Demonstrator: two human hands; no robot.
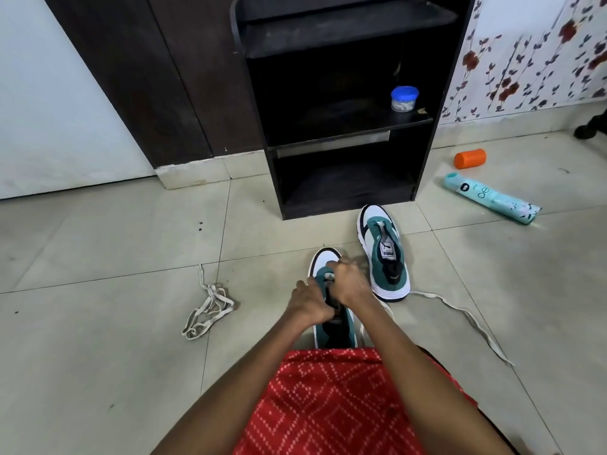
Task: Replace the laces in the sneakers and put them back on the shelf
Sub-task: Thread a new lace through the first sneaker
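Sneakers (387, 257): two; laces (210, 307): two; left hand (312, 302), right hand (348, 282) hold one.

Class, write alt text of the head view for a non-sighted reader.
The left hand grips a green-and-white sneaker on the floor while the right hand works at its front. A second sneaker stands before a black shelf; a bundled lace lies left.

The pale floor tiles (98, 257) are smooth and a little shiny. The black wooden shelf (423, 152) is seen to be matt and dusty. The near green and white sneaker (325, 257) and the far green and white sneaker (374, 267) are made with smooth white toes and soft matt green sides. The flat white laces (210, 307) are woven cloth. The orange bottle (469, 158) is matt plastic.
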